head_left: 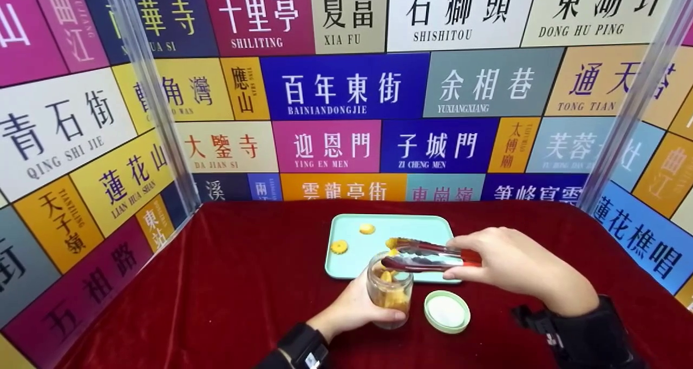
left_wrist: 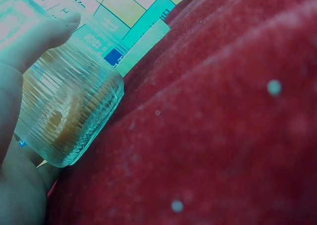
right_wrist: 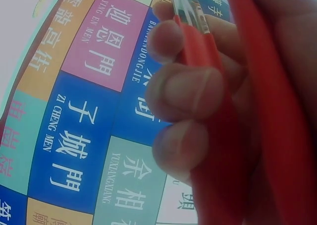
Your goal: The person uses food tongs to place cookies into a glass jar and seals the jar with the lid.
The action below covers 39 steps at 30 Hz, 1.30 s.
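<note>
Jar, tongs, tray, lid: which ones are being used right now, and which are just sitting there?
In use:
- jar, gripped by the left hand
- tongs, held by the right hand, tips over the jar's mouth
- yellow pieces on the tray

Just sitting:
- lid, on the cloth beside the jar

head view looks down over table; wrist views very close; jar (head_left: 389, 289) shared with left wrist.
</note>
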{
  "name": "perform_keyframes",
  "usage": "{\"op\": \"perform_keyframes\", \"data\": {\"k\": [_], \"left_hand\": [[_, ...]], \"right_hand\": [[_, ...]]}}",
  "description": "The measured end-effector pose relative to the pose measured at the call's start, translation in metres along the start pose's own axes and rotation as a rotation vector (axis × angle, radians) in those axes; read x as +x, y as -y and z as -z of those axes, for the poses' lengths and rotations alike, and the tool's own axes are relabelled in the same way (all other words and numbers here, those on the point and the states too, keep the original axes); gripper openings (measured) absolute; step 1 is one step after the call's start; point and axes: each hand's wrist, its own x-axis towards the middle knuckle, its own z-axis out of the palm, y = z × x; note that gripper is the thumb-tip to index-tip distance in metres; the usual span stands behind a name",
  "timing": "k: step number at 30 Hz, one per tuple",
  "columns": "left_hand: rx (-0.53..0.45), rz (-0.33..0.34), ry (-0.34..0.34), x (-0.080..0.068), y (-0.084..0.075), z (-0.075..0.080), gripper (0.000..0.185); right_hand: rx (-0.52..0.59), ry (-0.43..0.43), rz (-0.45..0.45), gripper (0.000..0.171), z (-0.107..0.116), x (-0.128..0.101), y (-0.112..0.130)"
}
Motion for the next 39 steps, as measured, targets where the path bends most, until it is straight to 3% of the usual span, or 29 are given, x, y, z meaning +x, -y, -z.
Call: {"op": "perform_keyframes", "data": {"k": [26,32,39], "left_hand": [[0.000,-0.003,-0.010,-0.0020,-0.0043,-0.0012,0.091],[0.019,0.025,-0.022,-0.0025,-0.0032,-0.0005,0.085],[0.016,0.017,-0.022,-0.0024,-0.0023,0.0001,0.086]], "right_hand": [[0.010,0.005,-0.027,0.044,-0.0009,-0.0010,0.0027],[0.022,0.009,-0.045,0.047,0.0003,-0.0009,0.0011],[-0.031,0.004,-0.114,0.072,-0.0016,0.0003,-0.0058]]}}
